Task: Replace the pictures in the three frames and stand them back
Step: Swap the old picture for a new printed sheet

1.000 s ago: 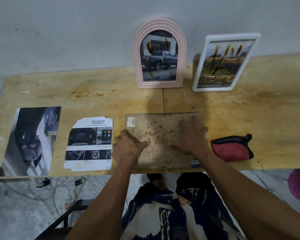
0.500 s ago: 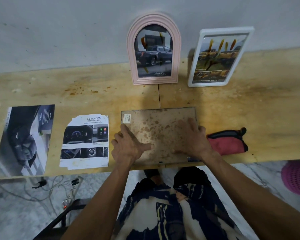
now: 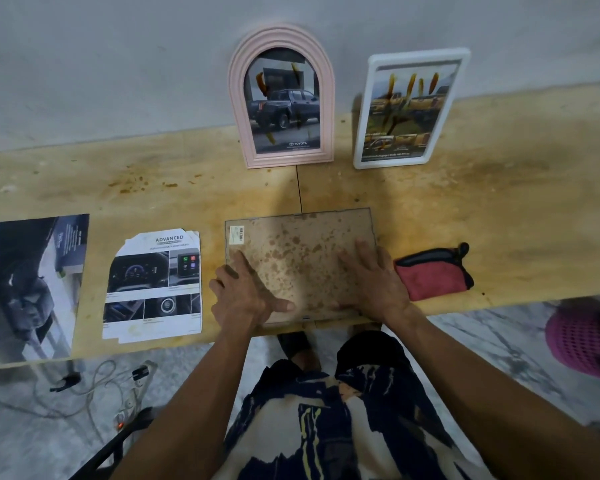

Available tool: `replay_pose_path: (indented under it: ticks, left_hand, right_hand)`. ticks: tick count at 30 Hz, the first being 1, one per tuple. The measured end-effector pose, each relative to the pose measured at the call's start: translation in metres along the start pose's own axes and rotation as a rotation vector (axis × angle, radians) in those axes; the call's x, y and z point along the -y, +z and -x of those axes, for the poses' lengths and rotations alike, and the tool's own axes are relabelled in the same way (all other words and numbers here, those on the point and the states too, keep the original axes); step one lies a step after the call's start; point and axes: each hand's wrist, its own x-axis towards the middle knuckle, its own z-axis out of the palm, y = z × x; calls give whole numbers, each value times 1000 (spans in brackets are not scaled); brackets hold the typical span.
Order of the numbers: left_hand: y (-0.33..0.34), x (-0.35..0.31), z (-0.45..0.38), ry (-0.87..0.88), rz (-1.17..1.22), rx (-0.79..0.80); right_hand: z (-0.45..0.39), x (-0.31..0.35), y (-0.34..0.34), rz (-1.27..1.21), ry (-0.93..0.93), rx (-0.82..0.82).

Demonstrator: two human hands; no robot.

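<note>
- Brown speckled backing of the face-down rectangular frame [image 3: 300,265], near table edge, is pressed flat by left hand [image 3: 245,294] and right hand [image 3: 373,280], fingers straight.
- Third frame judged in hand; backing to be secured, then stood by arched pink frame [image 3: 281,98].

A stained wooden table [image 3: 499,202] carried everything. A frame [image 3: 298,258] lay face down under the left hand [image 3: 243,296] and right hand [image 3: 374,282]. A red pouch [image 3: 430,275] lay just right of the right hand; two printed sheets [image 3: 153,285] [image 3: 32,285] lay left of the left hand. Beyond both hands stood an arched pink frame [image 3: 281,161] and a white frame [image 3: 364,133].
</note>
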Motion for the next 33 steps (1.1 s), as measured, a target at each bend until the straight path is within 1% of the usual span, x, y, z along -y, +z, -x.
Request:
replay_pose_path:
  ticks: [4,5,10,13,17,21,25,28,30,33]
  left_hand:
    - [2,2,-2,-4,-2,1]
    - [1,2,-3,-8,-3,3]
    - [1,0,-1,-8,-21,2]
    - [-1,4,-2,10,-11,11]
    - [0,14,-3,49,61,-50]
    - [5,35,-11,-42,179,-112]
    - [3,44,-7,-59,324,-176]
    - [4,42,-4,-123,409,-137]
    - [6,42,-7,-167,516,-90]
    - [5,45,-9,-191,598,-100]
  right_hand:
    - [13,-1,9,-122,68,-121]
    - [15,0,13,-143,82,-130]
    - [17,-1,21,-103,77,-46]
    - [18,-2,17,-56,75,-30]
    - [28,6,24,-13,82,-103]
    - [35,12,40,-22,107,-149]
    - [36,11,39,9,110,-171]
    - [37,12,35,-54,113,-154]
    - [38,14,35,-120,98,-203]
    - [38,16,27,-343,119,-256]
